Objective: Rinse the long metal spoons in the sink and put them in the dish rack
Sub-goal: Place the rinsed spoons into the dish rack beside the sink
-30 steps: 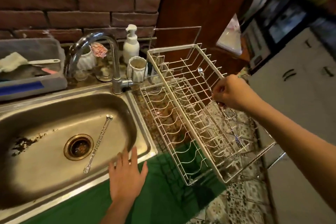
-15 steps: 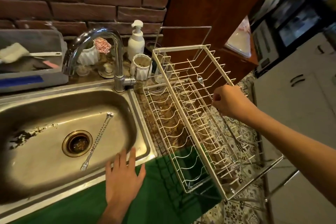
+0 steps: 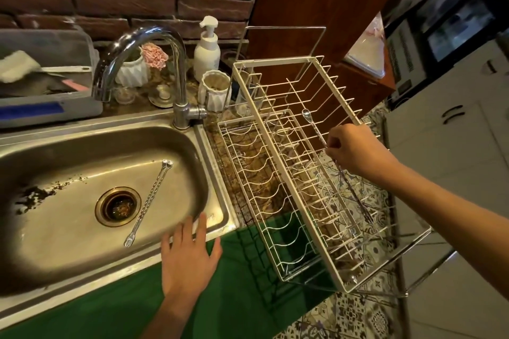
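Note:
A white wire dish rack (image 3: 286,168) stands to the right of the steel sink (image 3: 220,195). My right hand (image 3: 355,154) is over the rack's right side, pinching a long twisted metal spoon (image 3: 314,126); its bowl points toward the back and its lower end reaches down among the rack's wires. Two long spoons (image 3: 150,201) lie side by side in the sink basin, just right of the drain (image 3: 118,206). My left hand (image 3: 190,256) rests flat on the sink's front rim with fingers spread, holding nothing.
A chrome faucet (image 3: 176,63) arches over the sink's back edge. Behind it stand a white soap pump bottle (image 3: 206,49), white ribbed cups (image 3: 214,89) and a grey tub (image 3: 46,85) at left. Dark debris lies in the basin's left part. Green counter edge in front.
My right hand with the spoon has shifted slightly lower into the rack. My left hand stays on the sink rim. The camera view has tilted a little.

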